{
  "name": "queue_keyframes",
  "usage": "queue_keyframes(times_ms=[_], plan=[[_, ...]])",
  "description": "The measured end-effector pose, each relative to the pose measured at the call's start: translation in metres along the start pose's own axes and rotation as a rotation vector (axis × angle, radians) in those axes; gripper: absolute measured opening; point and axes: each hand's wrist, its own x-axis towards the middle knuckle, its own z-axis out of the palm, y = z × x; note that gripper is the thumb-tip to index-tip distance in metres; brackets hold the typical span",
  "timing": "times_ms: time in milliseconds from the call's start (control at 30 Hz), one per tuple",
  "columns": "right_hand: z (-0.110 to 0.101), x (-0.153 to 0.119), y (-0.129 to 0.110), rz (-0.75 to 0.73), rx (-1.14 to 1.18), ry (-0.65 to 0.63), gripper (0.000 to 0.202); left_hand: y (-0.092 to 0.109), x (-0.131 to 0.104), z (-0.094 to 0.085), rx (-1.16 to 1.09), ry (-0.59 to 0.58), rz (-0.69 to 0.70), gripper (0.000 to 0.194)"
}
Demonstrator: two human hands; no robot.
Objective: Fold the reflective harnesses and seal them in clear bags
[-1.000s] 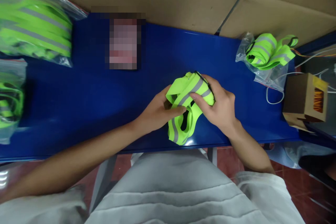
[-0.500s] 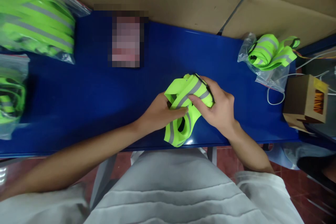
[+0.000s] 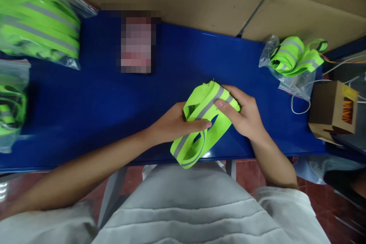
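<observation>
A neon-green strap with grey reflective stripes [image 3: 210,101] is bunched between my hands above the front part of the blue table. My left hand [image 3: 180,124] grips its left side, thumb lying across the strap and the other fingers hidden behind it. On the right, my right hand [image 3: 243,112] is closed on the folded layers, thumb on top and fingers behind. A loose loop of the strap hangs down towards the table's front edge, below my left thumb.
Bagged green straps [image 3: 42,26] and a smaller bag [image 3: 11,110] lie at left. A blurred-out item [image 3: 136,45] is at the back. Rolled straps [image 3: 288,57] on plastic bags and a cardboard box [image 3: 328,103] are at right. Brown cartons [image 3: 185,0] line the table's back.
My right hand has moved slightly right with the strap's folded part. The hanging loop has widened and reaches lower to the left. My left hand has barely moved.
</observation>
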Motion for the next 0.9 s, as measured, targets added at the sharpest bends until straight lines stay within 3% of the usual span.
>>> queue_keyframes(times_ms=[200,367,467,567,733,900], plan=[[-0.003,0.005,0.003,0.142,0.288,-0.067,0.035,0.002,0.003,-0.003,-0.047,-0.064,0.006,0.05],[-0.002,0.003,0.005,0.171,0.288,-0.026,0.037,-0.002,0.003,-0.003,0.006,-0.109,0.085,0.07],[-0.003,0.002,0.005,0.135,0.221,-0.007,0.038,0.001,-0.001,-0.009,-0.026,-0.208,0.075,0.089],[-0.007,0.001,0.004,0.038,0.109,0.04,0.041,0.007,-0.001,-0.02,-0.137,-0.254,0.034,0.082],[-0.013,0.0,0.005,0.002,0.036,0.084,0.044,0.011,0.004,-0.027,-0.077,-0.018,0.103,0.036],[-0.007,0.002,0.018,0.13,0.242,-0.029,0.046,0.007,0.005,-0.017,0.102,0.005,0.094,0.035]])
